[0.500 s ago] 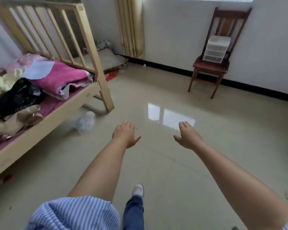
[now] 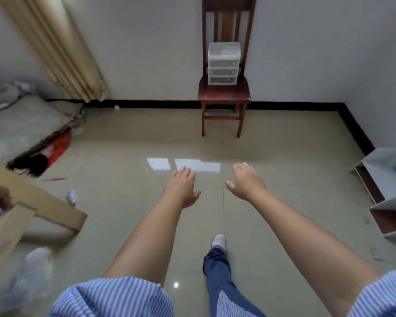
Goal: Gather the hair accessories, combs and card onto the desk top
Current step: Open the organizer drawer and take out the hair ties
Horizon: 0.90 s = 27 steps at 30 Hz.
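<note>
While no combs, hair things or card can be seen, a small clear box of drawers (image 2: 223,63) sits on the seat of a brown wooden chair (image 2: 224,92) by the far wall. Both arms reach out over the shiny floor (image 2: 284,179). The left hand (image 2: 182,187) and the right hand (image 2: 246,180) are spread flat, palms down, holding nothing.

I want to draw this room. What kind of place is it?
Probably a bedroom in a home. A wooden bed frame stands at the left, a curtain hangs by the wall, and a chair holds a small drawer box.
</note>
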### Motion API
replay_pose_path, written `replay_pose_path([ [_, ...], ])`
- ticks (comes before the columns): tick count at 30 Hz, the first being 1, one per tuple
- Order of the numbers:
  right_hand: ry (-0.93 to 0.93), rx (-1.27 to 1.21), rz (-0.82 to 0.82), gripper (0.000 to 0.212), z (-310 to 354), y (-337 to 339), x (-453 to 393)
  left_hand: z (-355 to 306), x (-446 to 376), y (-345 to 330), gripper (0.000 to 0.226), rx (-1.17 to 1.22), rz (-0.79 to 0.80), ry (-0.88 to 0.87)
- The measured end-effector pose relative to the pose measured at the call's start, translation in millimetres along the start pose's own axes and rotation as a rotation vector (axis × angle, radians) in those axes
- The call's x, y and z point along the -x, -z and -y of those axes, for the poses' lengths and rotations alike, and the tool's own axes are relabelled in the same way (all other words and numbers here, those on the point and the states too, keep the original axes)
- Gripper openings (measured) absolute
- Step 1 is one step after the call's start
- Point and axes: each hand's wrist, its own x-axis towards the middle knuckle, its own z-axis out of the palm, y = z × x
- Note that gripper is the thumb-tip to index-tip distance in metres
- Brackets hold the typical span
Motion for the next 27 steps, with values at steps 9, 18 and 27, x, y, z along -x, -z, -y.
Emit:
replay_pose_path([
  [9, -0.125, -0.042, 0.121, 0.043, -31, 51, -225, 36, -227, 75, 0.058, -0.027, 0.068, -0.028],
  [18, -0.159, 0.043, 0.007, 0.048, -52, 103, -494, 89, -505, 138, 0.064, 0.038, -0.044, -0.017],
  [27, -0.316, -0.060, 0.019, 0.065, -95, 130, -679, 91, -716, 181, 0.062, 0.040, 0.056, -0.109],
])
